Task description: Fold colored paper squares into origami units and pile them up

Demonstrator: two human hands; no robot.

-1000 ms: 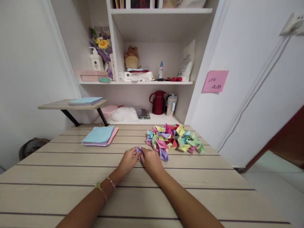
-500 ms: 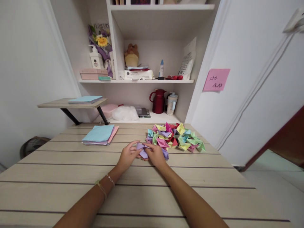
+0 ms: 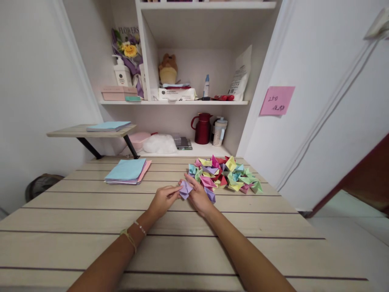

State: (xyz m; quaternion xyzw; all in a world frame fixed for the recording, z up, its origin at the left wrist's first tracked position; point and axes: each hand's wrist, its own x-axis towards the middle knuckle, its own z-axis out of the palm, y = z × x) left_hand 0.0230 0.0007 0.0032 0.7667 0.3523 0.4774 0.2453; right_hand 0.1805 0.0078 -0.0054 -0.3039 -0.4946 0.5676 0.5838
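A small purple folded paper point(image 3: 186, 190) is between my two hands, above the table. My left hand point(image 3: 164, 199) is closed, pinching the paper's left edge between thumb and fingertips. My right hand point(image 3: 199, 199) has its fingers stretched out and turned up, with the paper lying against their inner side. The paper partly hides those fingers. Just beyond my right hand, a purple folded paper boat point(image 3: 210, 195) sits at the near edge of a pile of colourful paper boats point(image 3: 235, 178).
A stack of blue, purple and pink paper sheets point(image 3: 126, 171) lies on the slatted table point(image 3: 170, 251). More sheets point(image 3: 108, 126) rest on a small raised shelf point(image 3: 69, 131) at left. Behind stand a red jug point(image 3: 202, 129) and a pale cup point(image 3: 219, 133).
My right hand has let go its pinch and straightened its fingers behind the purple paper. The paper has turned and moved slightly right and up, and my left fingers have closed on its left edge.
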